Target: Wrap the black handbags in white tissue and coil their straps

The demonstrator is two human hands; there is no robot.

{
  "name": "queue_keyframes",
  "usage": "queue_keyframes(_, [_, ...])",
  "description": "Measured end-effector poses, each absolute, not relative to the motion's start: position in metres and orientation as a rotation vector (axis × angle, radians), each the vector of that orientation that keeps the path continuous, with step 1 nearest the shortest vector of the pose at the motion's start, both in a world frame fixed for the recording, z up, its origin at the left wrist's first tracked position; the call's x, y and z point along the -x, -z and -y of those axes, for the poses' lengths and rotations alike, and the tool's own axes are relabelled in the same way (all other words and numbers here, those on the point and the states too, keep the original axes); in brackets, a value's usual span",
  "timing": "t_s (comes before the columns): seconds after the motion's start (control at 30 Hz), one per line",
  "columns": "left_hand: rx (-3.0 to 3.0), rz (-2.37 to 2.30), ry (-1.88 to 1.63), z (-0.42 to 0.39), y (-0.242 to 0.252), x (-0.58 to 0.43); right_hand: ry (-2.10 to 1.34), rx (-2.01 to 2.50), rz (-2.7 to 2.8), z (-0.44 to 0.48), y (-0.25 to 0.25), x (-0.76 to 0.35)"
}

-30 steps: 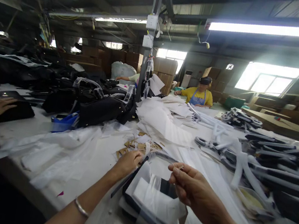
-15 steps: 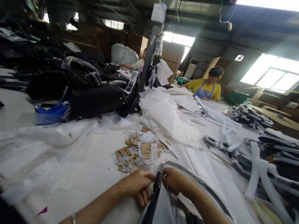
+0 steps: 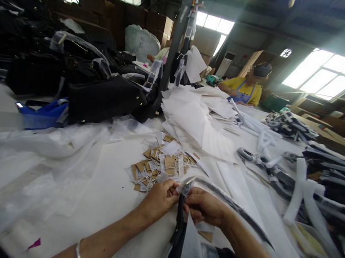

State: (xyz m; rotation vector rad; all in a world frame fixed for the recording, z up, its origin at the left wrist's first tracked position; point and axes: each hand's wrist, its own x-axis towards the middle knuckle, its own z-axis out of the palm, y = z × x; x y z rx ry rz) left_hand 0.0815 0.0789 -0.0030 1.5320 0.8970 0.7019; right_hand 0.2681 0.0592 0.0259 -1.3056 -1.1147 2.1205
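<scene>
A black bag (image 3: 177,252), partly covered with white sheet and clear film, stands at the table's front edge below my hands. Its black handle (image 3: 238,207), wrapped in clear plastic, arches off to the right. At the handle's near end, a bit of clear plastic wrap (image 3: 187,187) sticks up around the black strap. My left hand (image 3: 161,199) pinches this wrapped end from the left, fingertips closed. From the right, my right hand (image 3: 206,206) grips the same end, some of its fingers hidden behind the strap. Just beyond lies a heap of brown and white string tags (image 3: 169,165).
White paper sheets (image 3: 193,123) are stacked mid-table. Black bags (image 3: 105,96) and a blue pouch (image 3: 44,113) lie left, with clear plastic sheets (image 3: 46,161) nearer. Wrapped handles (image 3: 296,192) pile up right. A grey post (image 3: 177,38) rises behind; a co-worker (image 3: 246,88) sits across.
Both hands have moved slightly up at the handle end, and the left fingers have come together on it. Plastic wrap now stands up there. The view has tilted down.
</scene>
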Motion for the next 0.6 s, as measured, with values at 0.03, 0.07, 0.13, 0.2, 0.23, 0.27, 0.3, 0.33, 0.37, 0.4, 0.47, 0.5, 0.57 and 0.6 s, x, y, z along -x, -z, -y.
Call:
queue_keyframes(0.03, [-1.488,-0.889,-0.662,-0.079,0.003,-0.082,-2.11,1.301,1.125,-0.059,-0.026,-0.268])
queue_keyframes(0.07, [-1.461,-0.877,-0.637,-0.079,0.002,-0.082,-2.094,1.303,1.138,-0.059,-0.027,-0.267])
queue_keyframes(0.13, [-1.478,-0.881,-0.642,-0.078,0.0,-0.081,-2.052,1.324,1.164,-0.058,-0.028,-0.266])
queue_keyframes(0.2, [-1.631,-0.942,-0.714,-0.077,-0.002,-0.079,-1.998,1.373,1.188,-0.057,-0.029,-0.263])
queue_keyframes(0.23, [-1.734,-0.988,-0.751,-0.077,-0.002,-0.078,-1.97,1.404,1.201,-0.056,-0.03,-0.262])
queue_keyframes(0.27, [-1.837,-1.036,-0.776,-0.076,-0.002,-0.076,-1.939,1.437,1.216,-0.055,-0.03,-0.26])
queue_keyframes(0.3, [-1.923,-1.079,-0.782,-0.077,-0.002,-0.075,-1.904,1.47,1.233,-0.054,-0.031,-0.258])
queue_keyframes(0.33, [-1.988,-1.116,-0.776,-0.077,-0.001,-0.073,-1.867,1.502,1.252,-0.053,-0.031,-0.256])
queue_keyframes(0.37, [-2.032,-1.147,-0.765,-0.077,-0.001,-0.072,-1.827,1.535,1.272,-0.052,-0.032,-0.255])
queue_keyframes(0.4, [-2.053,-1.173,-0.755,-0.078,-0.001,-0.071,-1.781,1.569,1.293,-0.051,-0.032,-0.254])
queue_keyframes(0.47, [-1.985,-1.186,-0.762,-0.079,-0.001,-0.07,-1.667,1.656,1.337,-0.049,-0.034,-0.256])
queue_keyframes(0.5, [-1.917,-1.172,-0.774,-0.08,-0.002,-0.07,-1.602,1.708,1.362,-0.049,-0.034,-0.258])
queue_keyframes(0.57, [-1.778,-1.118,-0.791,-0.082,-0.003,-0.07,-1.467,1.805,1.414,-0.046,-0.037,-0.265])
queue_keyframes(0.6, [-1.723,-1.083,-0.788,-0.083,-0.004,-0.07,-1.411,1.842,1.44,-0.045,-0.039,-0.269])
